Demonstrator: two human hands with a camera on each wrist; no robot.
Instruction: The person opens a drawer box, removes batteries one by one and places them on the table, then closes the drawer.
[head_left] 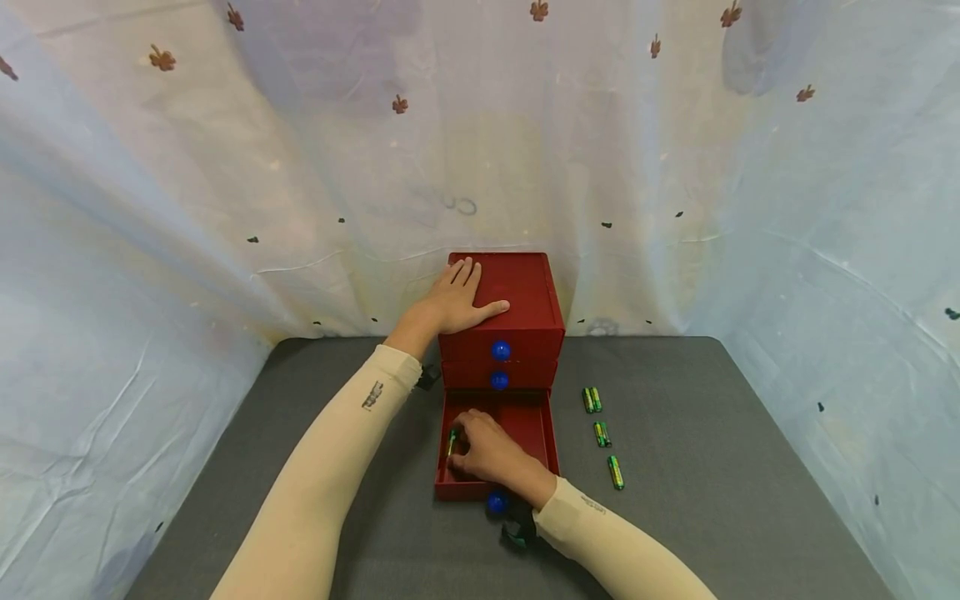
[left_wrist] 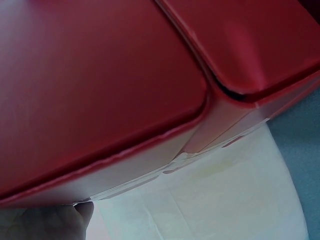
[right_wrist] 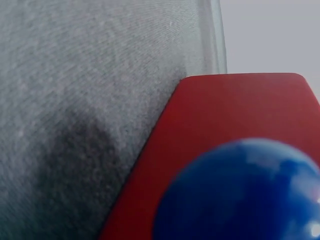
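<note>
A red three-drawer box point(head_left: 517, 287) stands on the table, its bottom drawer point(head_left: 553, 446) pulled out. My left hand point(head_left: 457, 304) rests on the box's top with the fingers spread; in the left wrist view a bit of the hand point(left_wrist: 47, 222) shows at the lower left corner. Inside the drawer, by its left wall, my right hand point(head_left: 487, 446) pinches a green and yellow battery point(head_left: 452, 442) between thumb and fingers. A blue knob point(right_wrist: 240, 195) on the drawer front fills much of the right wrist view, where the right hand is hidden.
Right of the box, several more batteries lie on the grey table point(head_left: 675, 467): a far pair point(head_left: 592, 400), a middle pair point(head_left: 602, 434) and a single battery point(head_left: 616, 472) nearest. Blue knobs point(head_left: 500, 351) mark the two shut drawers. A pale curtain point(head_left: 637, 167) hangs behind.
</note>
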